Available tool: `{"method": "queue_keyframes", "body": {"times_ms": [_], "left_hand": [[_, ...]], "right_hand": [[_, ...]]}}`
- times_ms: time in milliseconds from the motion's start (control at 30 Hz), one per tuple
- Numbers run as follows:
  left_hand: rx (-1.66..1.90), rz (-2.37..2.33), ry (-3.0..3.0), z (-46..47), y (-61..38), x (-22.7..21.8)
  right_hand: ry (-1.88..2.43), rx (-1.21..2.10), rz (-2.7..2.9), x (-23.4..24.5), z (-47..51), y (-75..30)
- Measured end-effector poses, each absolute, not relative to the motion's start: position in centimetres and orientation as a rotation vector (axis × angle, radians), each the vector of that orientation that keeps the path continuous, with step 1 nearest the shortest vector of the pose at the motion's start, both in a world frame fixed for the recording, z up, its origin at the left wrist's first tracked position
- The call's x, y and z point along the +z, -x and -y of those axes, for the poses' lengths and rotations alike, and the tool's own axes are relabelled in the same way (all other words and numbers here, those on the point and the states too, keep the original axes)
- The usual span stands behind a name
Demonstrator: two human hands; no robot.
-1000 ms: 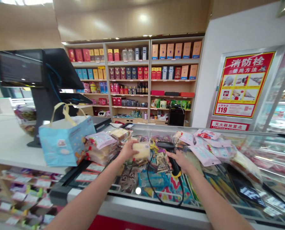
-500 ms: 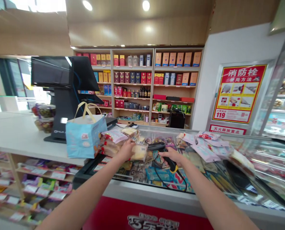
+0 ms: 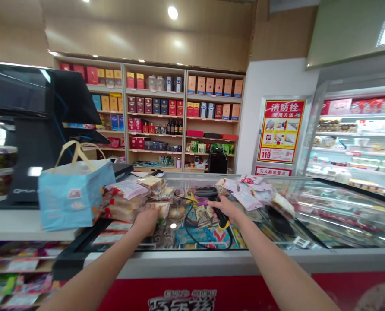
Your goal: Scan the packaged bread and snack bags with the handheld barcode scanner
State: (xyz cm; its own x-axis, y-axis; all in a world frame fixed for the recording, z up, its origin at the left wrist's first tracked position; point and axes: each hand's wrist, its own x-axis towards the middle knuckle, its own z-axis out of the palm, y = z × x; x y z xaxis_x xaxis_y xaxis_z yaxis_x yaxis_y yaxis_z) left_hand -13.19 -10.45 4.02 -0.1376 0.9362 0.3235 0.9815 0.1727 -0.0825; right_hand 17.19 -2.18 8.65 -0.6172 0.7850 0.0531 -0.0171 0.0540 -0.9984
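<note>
Grip clamped on one barcode scanner (image 3: 208,192) in the right hand (image 3: 226,209), the left hand (image 3: 146,220) on one bread packet (image 3: 162,210), grip unclear.

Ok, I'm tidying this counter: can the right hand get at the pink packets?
Probably yes: the right hand sits beside the pink packets, nothing between, but it grips a black barcode scanner.
</note>
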Motion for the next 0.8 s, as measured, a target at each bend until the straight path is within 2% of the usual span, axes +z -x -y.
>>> {"method": "queue_keyframes", "body": {"times_ms": [167, 300, 467, 633, 800], "left_hand": [[-0.301, 2.151, 1.811, 9.7, 11.4, 3.9], [-0.617, 2.129, 1.943, 6.5, 7.4, 4.5], [-0.979, 2.044, 2.101, -2.4, 0.8, 5.8], [-1.048, 2.156, 2.223, -13.2, -6.3, 6.2], [-1.050, 2.420, 2.097, -22.2, -10.5, 7.1]], "right_hand": [[0.763, 1.568, 1.373, 6.8, -1.0, -19.9], [0.778, 1.467, 1.151, 6.1, -4.5, -20.6], [0.706, 1.310, 1.000, 6.6, -9.1, -22.3], [0.636, 1.165, 0.911, 5.7, -11.4, -23.8], [0.660, 1.017, 0.993, 5.8, -10.2, -23.9]]}}
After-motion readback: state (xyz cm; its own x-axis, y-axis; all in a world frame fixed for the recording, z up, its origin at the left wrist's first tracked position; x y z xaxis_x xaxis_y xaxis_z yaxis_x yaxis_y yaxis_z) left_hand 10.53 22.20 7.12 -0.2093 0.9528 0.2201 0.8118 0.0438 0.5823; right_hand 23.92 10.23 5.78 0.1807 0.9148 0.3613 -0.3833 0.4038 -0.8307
